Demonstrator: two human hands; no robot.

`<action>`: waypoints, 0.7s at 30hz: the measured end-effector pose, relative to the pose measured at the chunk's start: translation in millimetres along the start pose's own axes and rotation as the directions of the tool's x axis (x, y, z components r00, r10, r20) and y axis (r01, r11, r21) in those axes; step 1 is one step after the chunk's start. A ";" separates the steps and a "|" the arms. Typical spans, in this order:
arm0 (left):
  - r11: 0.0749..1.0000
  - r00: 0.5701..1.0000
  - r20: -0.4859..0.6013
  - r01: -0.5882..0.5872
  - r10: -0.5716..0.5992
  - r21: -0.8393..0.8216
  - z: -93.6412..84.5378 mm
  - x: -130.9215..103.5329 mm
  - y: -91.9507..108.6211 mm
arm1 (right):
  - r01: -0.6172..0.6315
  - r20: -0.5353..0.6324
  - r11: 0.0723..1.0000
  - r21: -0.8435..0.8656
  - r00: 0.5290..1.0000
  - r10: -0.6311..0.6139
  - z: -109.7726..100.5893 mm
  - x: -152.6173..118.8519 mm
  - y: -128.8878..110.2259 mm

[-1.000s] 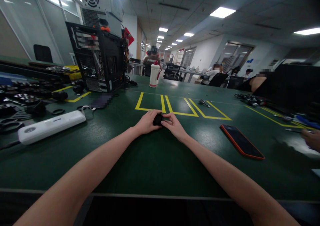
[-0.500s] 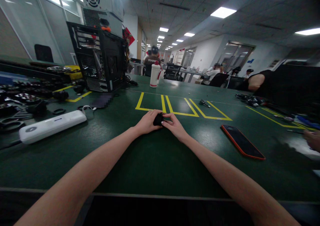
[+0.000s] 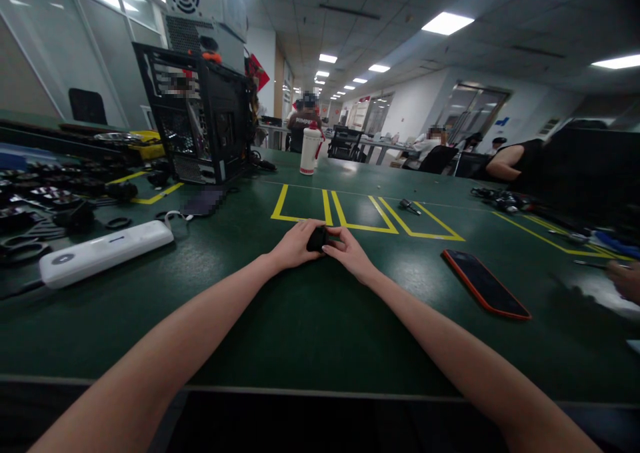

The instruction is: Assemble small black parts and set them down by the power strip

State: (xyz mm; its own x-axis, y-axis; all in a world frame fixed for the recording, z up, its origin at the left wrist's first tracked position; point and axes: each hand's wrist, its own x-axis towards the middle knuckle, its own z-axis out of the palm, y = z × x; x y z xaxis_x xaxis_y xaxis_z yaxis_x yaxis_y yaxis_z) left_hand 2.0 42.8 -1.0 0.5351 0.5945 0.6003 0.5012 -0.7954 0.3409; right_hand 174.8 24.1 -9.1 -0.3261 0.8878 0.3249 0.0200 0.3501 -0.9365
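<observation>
A small black part (image 3: 316, 240) sits between my two hands, just above or on the green table (image 3: 310, 326); its exact kind does not show. My left hand (image 3: 294, 245) is closed round its left side, with the fingers over the top. On the other side, my right hand (image 3: 349, 254) grips the part's right edge between thumb and fingers. Beyond my hands, yellow tape outlines (image 3: 361, 227) mark the tabletop. A small dark metal piece (image 3: 410, 206) lies inside the right-hand outline.
To the right lies a phone with an orange rim (image 3: 485, 284). A white power strip (image 3: 106, 253), a black computer case (image 3: 205, 116) and dark parts (image 3: 75, 216) are on the left. A white bottle (image 3: 311, 151) stands behind. A co-worker's hand (image 3: 625, 278) shows at the right edge.
The black part has turned slightly between my fingers. Both hands stay in almost the same place.
</observation>
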 end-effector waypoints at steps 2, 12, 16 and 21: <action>1.000 1.000 -0.002 0.003 -0.003 0.000 0.1 0.2 0.2 | 0.005 -0.016 1.000 0.000 1.000 -0.005 0.2 -0.4 0.1; 1.000 1.000 -0.006 0.011 -0.011 -0.017 1.0 0.6 -0.7 | 0.030 -0.007 0.998 -0.055 1.000 -0.031 -1.6 1.9 3.0; 1.000 1.000 -0.007 0.011 -0.011 -0.011 1.7 0.7 -1.3 | 0.046 0.016 0.999 -0.025 0.999 -0.046 -1.2 1.4 3.4; 1.000 1.000 -0.002 0.000 0.000 -0.005 1.2 0.7 -0.6 | 0.034 -0.001 0.999 0.003 0.999 -0.034 -0.8 0.1 3.6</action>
State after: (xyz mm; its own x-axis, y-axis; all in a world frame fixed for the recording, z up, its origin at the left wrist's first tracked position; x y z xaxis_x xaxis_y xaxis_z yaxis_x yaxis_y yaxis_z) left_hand 2.9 43.8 -1.6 0.5338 0.5946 0.6012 0.4982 -0.7956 0.3446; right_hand 175.6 25.7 -12.3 -0.3260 0.8756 0.3564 0.0058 0.3788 -0.9254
